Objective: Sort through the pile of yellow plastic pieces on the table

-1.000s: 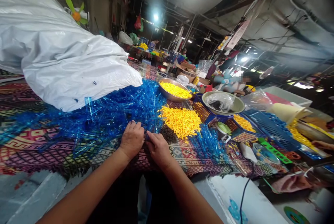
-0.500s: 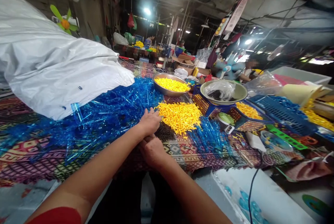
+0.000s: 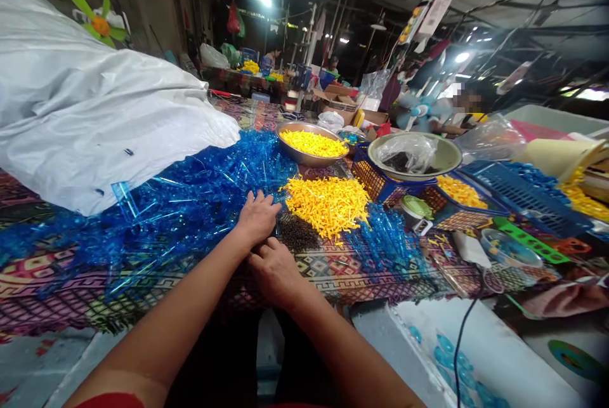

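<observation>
We do best with light fingers: our left hand [image 3: 258, 216] slightly spread at the edge of the larger blue pile [image 3: 200, 189], our right hand [image 3: 280, 273] curled close below – whether either pinches anything, we cannot tell. We count two hands, two blue piles, one yellow heap [image 3: 328, 205] – and, beside it, one dark heap [image 3: 301, 236].
</observation>
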A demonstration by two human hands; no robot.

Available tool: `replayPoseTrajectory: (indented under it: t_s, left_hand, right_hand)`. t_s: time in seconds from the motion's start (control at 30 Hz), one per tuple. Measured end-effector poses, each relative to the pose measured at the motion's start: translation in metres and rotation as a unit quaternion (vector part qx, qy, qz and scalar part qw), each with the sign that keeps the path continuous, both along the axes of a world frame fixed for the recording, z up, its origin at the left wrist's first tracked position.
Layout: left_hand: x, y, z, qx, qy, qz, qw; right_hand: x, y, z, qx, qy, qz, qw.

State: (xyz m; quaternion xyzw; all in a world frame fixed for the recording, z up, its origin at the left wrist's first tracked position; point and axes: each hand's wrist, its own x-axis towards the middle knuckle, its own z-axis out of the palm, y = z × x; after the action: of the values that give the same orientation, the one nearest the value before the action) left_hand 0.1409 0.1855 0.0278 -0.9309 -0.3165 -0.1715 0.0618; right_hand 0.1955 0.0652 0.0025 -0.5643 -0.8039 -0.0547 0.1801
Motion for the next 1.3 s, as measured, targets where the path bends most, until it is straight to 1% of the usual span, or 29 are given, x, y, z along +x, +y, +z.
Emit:
replayPoseTrajectory:
  t_s: [0.33, 0.6, 0.8, 0.9, 1.17, 1.23, 1.3]
  left_hand:
    - [-0.003, 0.003, -0.004, -0.014, -0.029, -0.003, 0.999]
    - [-0.004, 0.003, -0.002, -0.028, -0.036, -0.001, 0.999]
    - [0.002, 0.002, -0.004, -0.015, -0.036, 0.027, 0.999]
    - [0.003, 0.004, -0.004, -0.01, -0.037, 0.03, 0.999]
    - [-0.008, 0.013, -0.002, -0.02, -0.035, -0.014, 0.999]
    - [-0.01, 0.013, -0.003, -0.026, -0.037, -0.02, 0.999]
    - [-0.012, 0.013, -0.003, -0.027, -0.04, -0.024, 0.999]
  right_hand:
    - [-0.002, 0.004, -0.001, -0.005, -0.014, -0.007, 1.0]
    - [-0.003, 0.005, -0.001, 0.0, -0.012, -0.014, 1.0]
    - [-0.003, 0.005, 0.0, -0.007, -0.02, -0.013, 1.0]
    - [-0.001, 0.004, 0.0, -0.006, -0.013, -0.015, 1.0]
    - [0.001, 0.003, -0.001, 0.003, 0.029, -0.02, 0.999]
    - [0.001, 0.003, -0.001, -0.005, 0.017, -0.033, 0.999]
    - [0.0, 0.002, -0.001, -0.009, -0.006, -0.062, 0.998]
